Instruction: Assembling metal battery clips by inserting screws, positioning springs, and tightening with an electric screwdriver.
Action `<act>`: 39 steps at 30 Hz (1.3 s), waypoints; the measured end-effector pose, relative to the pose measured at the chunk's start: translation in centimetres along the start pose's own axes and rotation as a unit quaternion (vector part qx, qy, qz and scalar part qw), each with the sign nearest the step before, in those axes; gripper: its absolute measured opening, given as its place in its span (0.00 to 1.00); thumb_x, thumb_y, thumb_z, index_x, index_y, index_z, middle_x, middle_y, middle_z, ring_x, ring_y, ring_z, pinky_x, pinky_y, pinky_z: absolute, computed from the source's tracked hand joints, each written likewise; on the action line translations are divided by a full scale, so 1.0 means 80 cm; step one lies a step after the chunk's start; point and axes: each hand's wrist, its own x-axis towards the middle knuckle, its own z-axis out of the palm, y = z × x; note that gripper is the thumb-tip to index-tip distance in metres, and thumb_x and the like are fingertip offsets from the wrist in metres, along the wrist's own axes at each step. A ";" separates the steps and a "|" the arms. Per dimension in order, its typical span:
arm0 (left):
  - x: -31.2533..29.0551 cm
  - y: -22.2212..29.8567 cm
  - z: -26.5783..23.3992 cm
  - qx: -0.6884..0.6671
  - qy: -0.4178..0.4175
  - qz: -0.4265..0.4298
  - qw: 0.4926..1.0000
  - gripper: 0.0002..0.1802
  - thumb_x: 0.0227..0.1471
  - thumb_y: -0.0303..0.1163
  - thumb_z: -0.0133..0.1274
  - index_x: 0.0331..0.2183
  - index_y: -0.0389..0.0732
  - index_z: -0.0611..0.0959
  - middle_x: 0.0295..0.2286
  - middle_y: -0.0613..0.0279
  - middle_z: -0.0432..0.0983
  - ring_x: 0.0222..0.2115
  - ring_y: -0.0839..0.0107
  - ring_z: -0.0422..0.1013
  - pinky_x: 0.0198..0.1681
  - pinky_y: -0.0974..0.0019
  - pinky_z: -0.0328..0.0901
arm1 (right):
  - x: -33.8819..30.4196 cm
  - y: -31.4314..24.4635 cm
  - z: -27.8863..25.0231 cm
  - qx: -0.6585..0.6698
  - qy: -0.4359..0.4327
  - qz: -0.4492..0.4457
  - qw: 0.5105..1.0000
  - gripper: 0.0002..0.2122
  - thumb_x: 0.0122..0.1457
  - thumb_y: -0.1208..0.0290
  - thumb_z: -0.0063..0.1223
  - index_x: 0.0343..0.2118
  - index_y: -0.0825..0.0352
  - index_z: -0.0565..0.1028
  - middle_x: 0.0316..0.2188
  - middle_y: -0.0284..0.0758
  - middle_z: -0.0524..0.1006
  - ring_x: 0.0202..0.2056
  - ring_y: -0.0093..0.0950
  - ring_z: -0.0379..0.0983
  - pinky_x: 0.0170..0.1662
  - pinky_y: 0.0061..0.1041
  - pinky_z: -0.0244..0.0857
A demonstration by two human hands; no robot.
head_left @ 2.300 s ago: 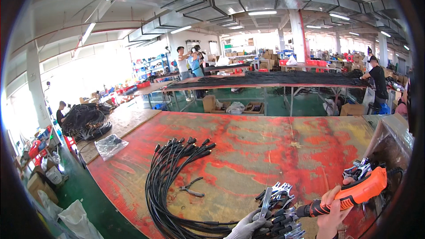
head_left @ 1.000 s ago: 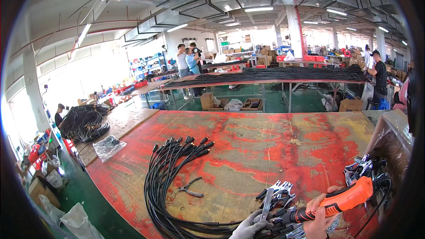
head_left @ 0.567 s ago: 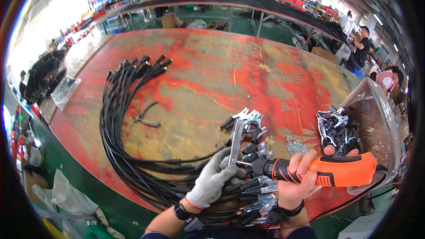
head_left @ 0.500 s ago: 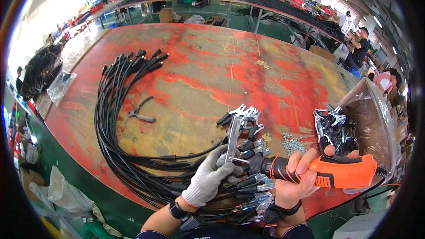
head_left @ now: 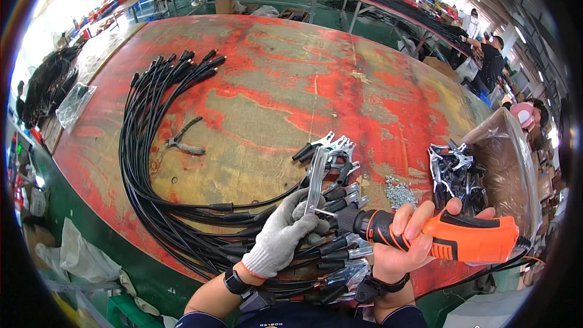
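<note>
My left hand (head_left: 284,232), in a grey glove, has its grip clamped on a metal clamp (head_left: 317,177) standing upright at 6 o'clock on the red worktop (head_left: 291,73). My bare right hand (head_left: 405,238) is closed around an orange electric screwdriver (head_left: 452,238), its tip touching the clamp's base. Black cables (head_left: 152,164) loop away toward 9 o'clock, with pliers (head_left: 182,140) lying inside the loop. A small pile of screws (head_left: 398,193) sits at 4 o'clock.

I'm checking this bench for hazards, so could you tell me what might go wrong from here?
The electric screwdriver in the right hand points at the gloved left hand holding the metal clamp; a slip could jab the fingers. The loose screws near the tool could scatter. The black cables under both wrists might snag.
</note>
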 end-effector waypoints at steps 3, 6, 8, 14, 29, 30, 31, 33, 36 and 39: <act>0.003 0.003 0.000 -0.006 0.000 0.004 1.000 0.25 0.54 0.24 0.48 0.53 0.33 0.63 0.39 0.58 0.72 0.34 0.75 0.72 0.33 0.73 0.70 | 0.000 0.007 -0.004 0.031 -0.018 -0.009 0.999 0.47 0.52 0.83 0.52 0.64 0.41 0.34 0.49 0.33 0.61 0.22 0.22 0.65 0.22 0.24 0.65; 0.007 0.001 0.001 0.024 -0.011 -0.010 1.000 0.24 0.54 0.24 0.48 0.53 0.33 0.64 0.39 0.59 0.72 0.33 0.76 0.72 0.33 0.74 0.70 | 0.019 0.011 -0.015 0.050 -0.164 -0.033 0.985 0.39 0.57 0.75 0.51 0.65 0.47 0.41 0.43 0.32 0.65 0.19 0.19 0.63 0.19 0.20 0.61; 0.007 0.004 0.004 0.044 -0.005 -0.009 0.999 0.24 0.54 0.24 0.48 0.53 0.33 0.64 0.39 0.60 0.72 0.33 0.76 0.72 0.33 0.74 0.70 | 0.028 0.014 -0.017 0.103 -0.259 0.004 0.960 0.42 0.54 0.81 0.53 0.65 0.43 0.43 0.41 0.32 0.67 0.18 0.22 0.66 0.18 0.22 0.63; 0.006 0.004 0.007 0.082 0.008 -0.017 0.996 0.26 0.54 0.26 0.49 0.53 0.33 0.63 0.38 0.60 0.72 0.33 0.76 0.71 0.33 0.75 0.70 | 0.019 0.017 -0.013 0.081 -0.235 0.001 0.969 0.47 0.46 0.87 0.54 0.64 0.44 0.43 0.36 0.31 0.66 0.17 0.23 0.65 0.19 0.23 0.65; 0.014 0.049 0.021 0.291 0.091 0.129 0.944 0.20 0.58 0.28 0.46 0.48 0.28 0.61 0.33 0.52 0.75 0.28 0.72 0.75 0.28 0.71 0.72 | 0.034 -0.018 -0.059 0.167 -0.171 0.027 0.971 0.48 0.41 0.86 0.53 0.66 0.55 0.44 0.44 0.35 0.64 0.19 0.22 0.63 0.20 0.21 0.63; 0.008 0.065 0.022 0.366 0.113 0.175 0.907 0.18 0.58 0.28 0.45 0.47 0.28 0.63 0.31 0.54 0.76 0.27 0.73 0.75 0.28 0.70 0.72 | 0.023 -0.014 -0.069 0.153 -0.153 0.121 0.969 0.35 0.40 0.85 0.53 0.55 0.62 0.55 0.37 0.36 0.67 0.19 0.22 0.62 0.21 0.19 0.62; 0.003 0.076 0.016 0.418 0.113 0.200 0.879 0.18 0.56 0.29 0.48 0.47 0.32 0.66 0.29 0.55 0.76 0.27 0.70 0.76 0.29 0.70 0.71 | 0.016 -0.012 -0.077 0.136 -0.134 0.210 0.959 0.24 0.40 0.83 0.53 0.45 0.69 0.65 0.31 0.36 0.69 0.19 0.22 0.61 0.22 0.18 0.62; -0.005 0.091 0.036 0.489 0.113 0.246 0.829 0.16 0.52 0.31 0.51 0.44 0.40 0.73 0.25 0.56 0.76 0.24 0.63 0.75 0.28 0.65 0.68 | -0.014 0.005 -0.070 -0.094 -0.058 0.349 0.931 0.11 0.52 0.77 0.59 0.37 0.68 0.71 0.28 0.36 0.74 0.28 0.23 0.72 0.30 0.20 0.67; -0.011 0.095 0.049 0.622 0.054 0.235 0.745 0.19 0.51 0.30 0.51 0.47 0.43 0.71 0.25 0.58 0.76 0.22 0.58 0.74 0.26 0.60 0.67 | -0.012 0.032 -0.031 0.003 0.002 0.490 0.872 0.09 0.52 0.79 0.60 0.35 0.67 0.72 0.29 0.35 0.75 0.27 0.23 0.73 0.30 0.20 0.68; -0.006 0.074 0.051 0.659 0.026 0.263 0.704 0.25 0.48 0.29 0.53 0.50 0.46 0.69 0.25 0.54 0.77 0.23 0.52 0.74 0.24 0.55 0.67 | -0.027 0.053 -0.052 0.046 -0.006 0.598 0.800 0.24 0.50 0.80 0.61 0.50 0.66 0.65 0.34 0.37 0.76 0.26 0.23 0.74 0.29 0.21 0.69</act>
